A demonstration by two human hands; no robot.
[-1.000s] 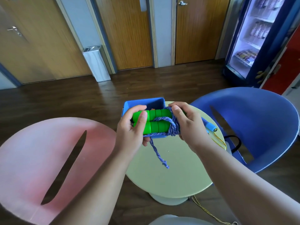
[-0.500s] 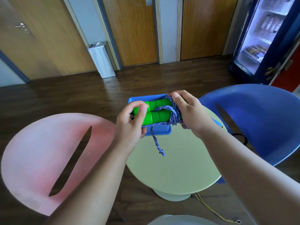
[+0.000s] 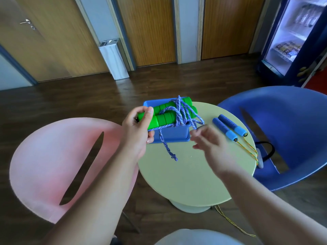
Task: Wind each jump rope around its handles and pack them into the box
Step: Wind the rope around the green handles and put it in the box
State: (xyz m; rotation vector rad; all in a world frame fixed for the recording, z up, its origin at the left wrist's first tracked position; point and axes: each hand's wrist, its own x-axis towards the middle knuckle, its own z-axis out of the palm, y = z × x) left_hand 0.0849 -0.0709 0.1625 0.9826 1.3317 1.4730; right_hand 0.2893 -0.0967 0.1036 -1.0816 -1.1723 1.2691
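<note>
My left hand [image 3: 137,128] grips the left ends of two green handles [image 3: 162,118], held side by side over the blue box [image 3: 172,134]. A purple-blue rope [image 3: 182,112] is wound loosely round their right half, and its loose end [image 3: 169,150] hangs down onto the table. My right hand [image 3: 208,141], blurred, is off the rope, just right of the box, with its fingers loosely spread and nothing in them. A second jump rope with blue handles [image 3: 228,127] lies on the table to the right; its yellow rope [image 3: 249,150] runs over the table edge.
The round pale-green table [image 3: 191,177] stands between a pink chair [image 3: 53,165] on the left and a blue chair [image 3: 292,131] on the right. The yellow rope trails onto the floor [image 3: 233,225]. A drinks fridge [image 3: 292,41] and doors stand behind.
My right hand has let go of the wound rope and pulled back toward me and right, uncovering the blue handles. The windings now look looser. My left hand still holds the green handles.
</note>
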